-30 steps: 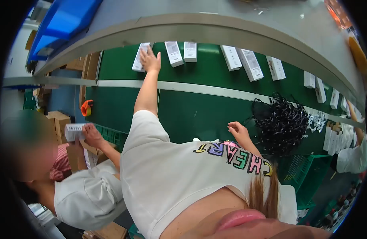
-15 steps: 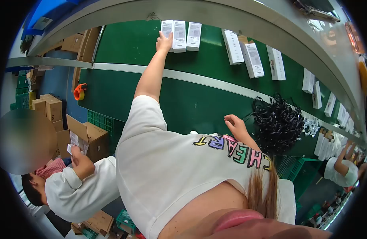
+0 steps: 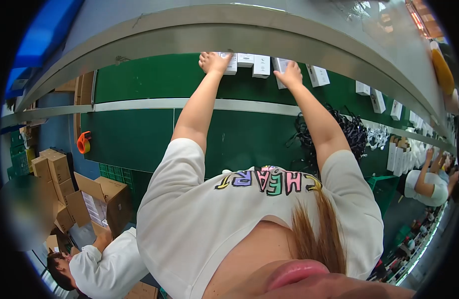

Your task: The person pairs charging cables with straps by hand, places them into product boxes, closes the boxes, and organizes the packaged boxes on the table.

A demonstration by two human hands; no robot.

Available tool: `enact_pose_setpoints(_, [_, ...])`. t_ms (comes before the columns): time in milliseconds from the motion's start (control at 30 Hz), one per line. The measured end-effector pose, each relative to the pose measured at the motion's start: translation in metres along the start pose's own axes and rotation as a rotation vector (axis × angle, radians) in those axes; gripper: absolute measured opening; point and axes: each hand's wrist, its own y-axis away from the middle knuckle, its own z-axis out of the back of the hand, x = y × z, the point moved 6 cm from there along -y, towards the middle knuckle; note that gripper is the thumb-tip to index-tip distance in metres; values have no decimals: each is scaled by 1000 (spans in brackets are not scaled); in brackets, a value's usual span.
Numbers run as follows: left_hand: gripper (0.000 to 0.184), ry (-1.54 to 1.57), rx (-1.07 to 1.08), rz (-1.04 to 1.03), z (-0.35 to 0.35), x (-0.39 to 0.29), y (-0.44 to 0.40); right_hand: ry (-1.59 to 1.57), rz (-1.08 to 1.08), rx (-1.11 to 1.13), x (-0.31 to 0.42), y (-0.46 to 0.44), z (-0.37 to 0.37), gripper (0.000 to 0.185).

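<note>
Hands at a row of boxes, placed by the white strip (image 3: 139, 104) that crosses the green bench (image 3: 130, 130). Beyond the strip, your left hand (image 3: 214, 63) is partly open at the left box (image 3: 231, 68), thumb against it and fingers loosely curled; you cannot tell from here whether it grips. Also beyond the strip, your right hand (image 3: 290, 75) is half spread, thumb over the right box (image 3: 280, 82); its hold is likewise unclear. Two boxes, the short-looking box (image 3: 245, 60) and the middle box (image 3: 261, 68), stand between your hands beyond the strip. The metal beam (image 3: 229, 39) hides their far ends. On the strip's near side lies the black tangle (image 3: 358, 134), behind your right forearm.

Handling, as judged: keep light, even pressure on the box sides, since the cartons look smooth and might skid or turn. Guide each squarely, parallel to its neighbour, and keep your knuckles below the beam.
</note>
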Motion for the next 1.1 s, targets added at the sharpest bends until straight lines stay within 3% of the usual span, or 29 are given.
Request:
enact_pose_setpoints(67, [102, 3, -9, -15, 4, -1, 8, 134, 129, -110, 29, 10, -12, 60])
enact_pose_setpoints(133, [89, 80, -64, -49, 9, -5, 15, 163, 240, -231, 53, 11, -23, 60])
enact_pose_setpoints(200, [77, 149, -104, -74, 9, -2, 24, -61, 222, 55, 73, 11, -37, 56])
enact_pose_setpoints(367, [94, 164, 34, -15, 6, 9, 11, 314, 273, 146, 109, 10, -47, 50])
enact_pose_setpoints(533, [91, 191, 174, -119, -2, 33, -11, 360, 371, 39, 117, 10, -56, 47])
enact_pose_setpoints(733, [90, 231, 129, -159, -3, 67, -51, 435, 542, 99, 140, -4, -52, 50])
enact_pose_setpoints(867, [88, 278, 173, -100, 7, 81, -33, 255, 867, -240, 134, 15, -48, 48])
enact_pose_setpoints(1067, [87, 307, 152, -69, 2, 90, -42, 178, 936, -289, 138, 18, -33, 41])
enact_pose_setpoints(1100, [87, 285, 135, -60, 6, 87, -40, 323, 1076, -172, 143, 20, -41, 39])
